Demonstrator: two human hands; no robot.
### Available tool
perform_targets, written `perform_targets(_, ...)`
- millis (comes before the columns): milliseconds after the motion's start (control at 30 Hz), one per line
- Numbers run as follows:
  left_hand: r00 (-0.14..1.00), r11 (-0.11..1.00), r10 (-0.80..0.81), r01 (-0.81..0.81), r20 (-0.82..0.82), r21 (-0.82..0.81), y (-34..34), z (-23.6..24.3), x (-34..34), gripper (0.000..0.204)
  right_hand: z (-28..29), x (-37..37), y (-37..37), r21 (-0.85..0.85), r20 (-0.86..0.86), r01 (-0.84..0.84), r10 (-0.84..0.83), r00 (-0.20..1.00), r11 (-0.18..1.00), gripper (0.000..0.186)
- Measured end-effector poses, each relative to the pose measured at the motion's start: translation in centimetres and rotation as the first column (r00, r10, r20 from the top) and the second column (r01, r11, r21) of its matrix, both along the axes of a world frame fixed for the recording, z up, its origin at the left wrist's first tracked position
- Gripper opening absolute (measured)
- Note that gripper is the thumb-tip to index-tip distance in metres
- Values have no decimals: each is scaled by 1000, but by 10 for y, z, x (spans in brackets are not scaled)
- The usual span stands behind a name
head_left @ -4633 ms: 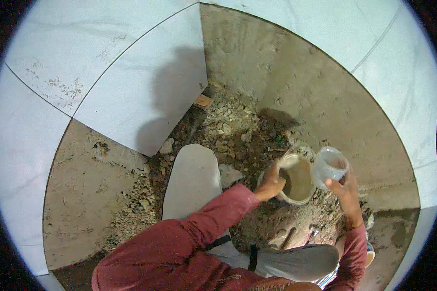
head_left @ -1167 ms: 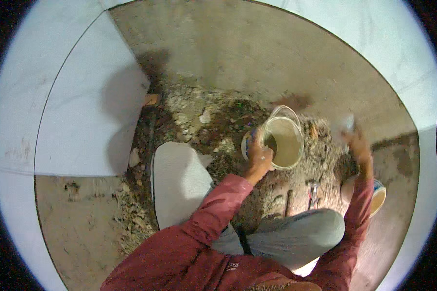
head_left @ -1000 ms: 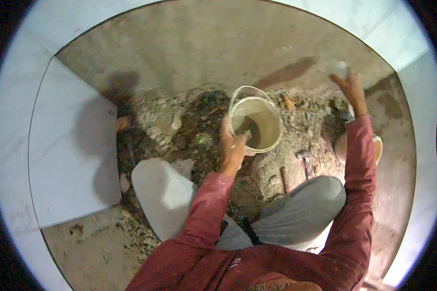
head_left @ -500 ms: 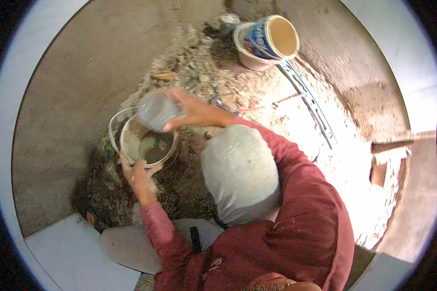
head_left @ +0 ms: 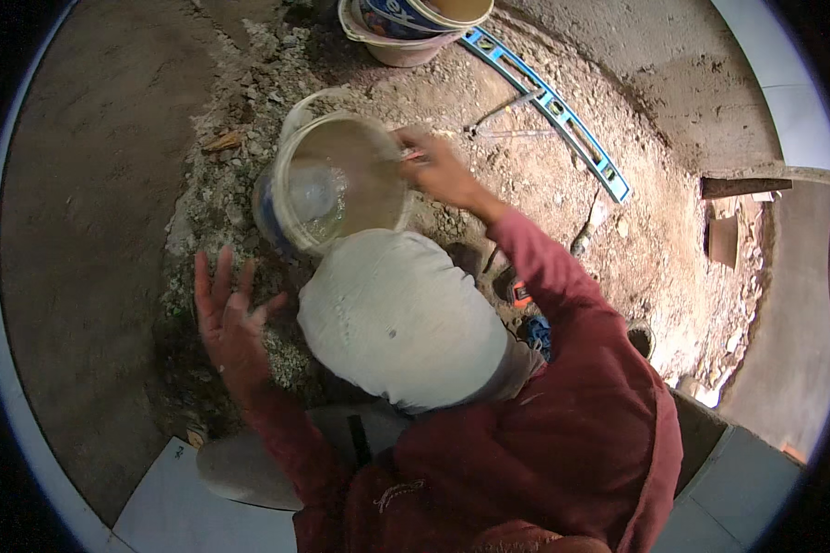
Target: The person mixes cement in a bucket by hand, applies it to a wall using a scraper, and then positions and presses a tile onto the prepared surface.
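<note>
The right hand (head_left: 436,168) closes its fingers on the far rim of a cream bucket (head_left: 337,184), which sits on rubble just beyond the person's grey-clad knee (head_left: 398,323); a clear plastic cup (head_left: 315,192) seems to lie inside it in murky water, though that part is blurred. The left hand (head_left: 229,318) hangs empty, fingers spread, above the gravel beside the bucket. Farther off lie a blue spirit level (head_left: 549,100) and stacked tubs (head_left: 413,23).

The stacked buckets (head_left: 415,23) are cut off by the top edge; the person's knee hides the near bucket's (head_left: 337,180) base.
</note>
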State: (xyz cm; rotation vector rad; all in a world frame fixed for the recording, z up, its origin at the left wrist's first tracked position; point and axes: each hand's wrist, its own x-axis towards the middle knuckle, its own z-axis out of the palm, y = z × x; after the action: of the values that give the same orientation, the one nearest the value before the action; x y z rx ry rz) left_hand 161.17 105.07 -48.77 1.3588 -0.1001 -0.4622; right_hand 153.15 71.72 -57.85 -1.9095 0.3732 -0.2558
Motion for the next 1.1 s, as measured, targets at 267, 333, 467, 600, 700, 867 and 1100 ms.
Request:
perform_targets(267, 968, 808, 163, -242, 192, 538, 76, -38, 37, 46, 84, -259, -149, 210, 38, 765, -787, 616, 609, 24)
perform_targets(333, 956, 757, 216, -292, 199, 584, 83, -44, 39, 49, 86, -314, -177, 92, 80, 893, -898, 434, 440, 29)
perform_targets(467, 939, 890, 342, -331, 19, 315, 85, -50, 38, 47, 32, -408, -233, -5, 513, 892, -764, 391, 452, 30)
perform_targets(600, 959, 898, 276, -281, 63, 339, 89, -54, 31, 46, -43, -477, -272, -600, 616, 798, -670, 413, -60, 37)
perform_targets(700, 972, 915, 218, -236, 90, 327, 96, -52, 22, 48, -91, -485, -261, -824, 535, 237, -570, 623, -515, 40)
perform_targets(867, 958, 910, 282, -287, 59, 299, 98, -40, 7, 52, -161, -432, -201, -596, -85, 653, -845, 528, 468, 51)
perform_targets(1100, 977, 961, 211, -206, -7, 185, 86, -22, -18, 50, -196, -410, -181, -656, -398, 384, -730, 556, 650, 35)
